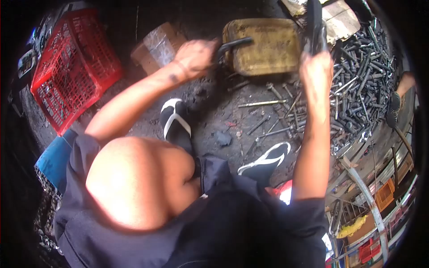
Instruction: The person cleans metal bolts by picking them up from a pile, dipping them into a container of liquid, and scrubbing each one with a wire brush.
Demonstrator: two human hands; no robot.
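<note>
My left hand (195, 58) is closed around one end of a dark metal rod (237, 43), which points right over the edge of a worn yellow plastic container (268, 56). On the container's right side, my right hand (316, 67) grips a long dark tool (314, 20) that stretches away from me. Motion blur hides what kind of tool it is. A large heap of dark bolts (362, 80) spreads to the right of that hand. Loose bolts and a pale rod (262, 103) lie on the dirty ground below the container.
A red plastic basket (73, 67) leans at the left, near a cardboard box (158, 47) with clear wrap. My feet in flip-flops (176, 118) frame the ground in front. Another person's foot (394, 109) shows beyond the bolts. A metal frame (366, 196) stands lower right.
</note>
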